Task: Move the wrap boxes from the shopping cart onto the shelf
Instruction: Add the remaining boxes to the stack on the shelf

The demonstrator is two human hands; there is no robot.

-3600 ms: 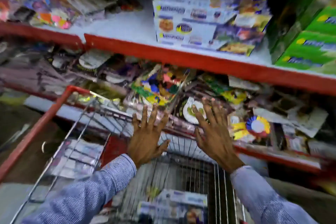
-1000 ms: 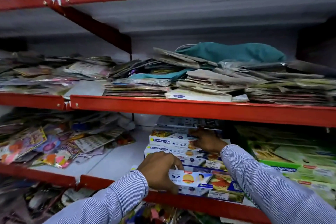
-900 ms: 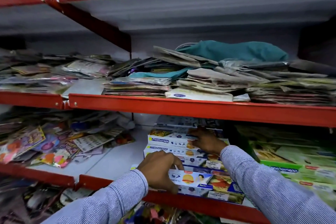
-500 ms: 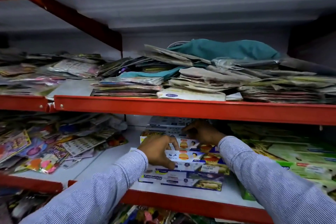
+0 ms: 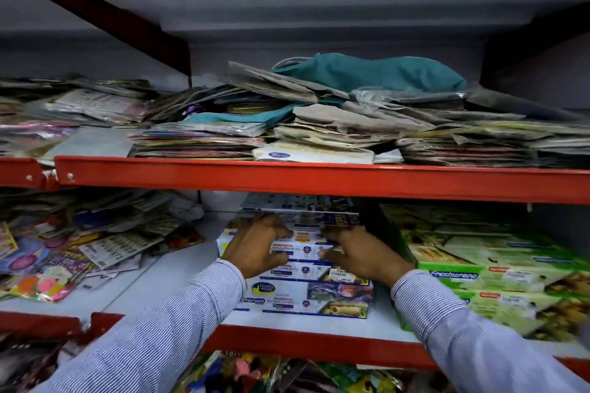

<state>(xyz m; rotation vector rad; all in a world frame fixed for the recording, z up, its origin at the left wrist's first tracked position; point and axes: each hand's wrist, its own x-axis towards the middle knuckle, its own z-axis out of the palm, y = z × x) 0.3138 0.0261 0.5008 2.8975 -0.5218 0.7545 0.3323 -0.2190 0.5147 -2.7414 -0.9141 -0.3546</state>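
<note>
A stack of blue-and-white wrap boxes [image 5: 306, 300] stands on the white shelf board [image 5: 166, 284] with its red front rail. My left hand [image 5: 255, 244] curls around the left end of an upper wrap box [image 5: 303, 247] in that stack. My right hand [image 5: 360, 254] grips the same box at its right end. Both hands press it onto the pile, fingers bent over its front face. The shopping cart is out of view.
Green wrap boxes [image 5: 498, 277] are stacked just right of the blue pile. Loose colourful packets [image 5: 64, 252] lie on the shelf's left part. The shelf above [image 5: 319, 179] carries flat paper packs and a teal bag [image 5: 370, 72]. A lower shelf holds more packets [image 5: 271, 373].
My hands went from the cart up to the shelf. Both hands have since shifted higher on the stack and closer together, now holding an upper box. The view came nearer.
</note>
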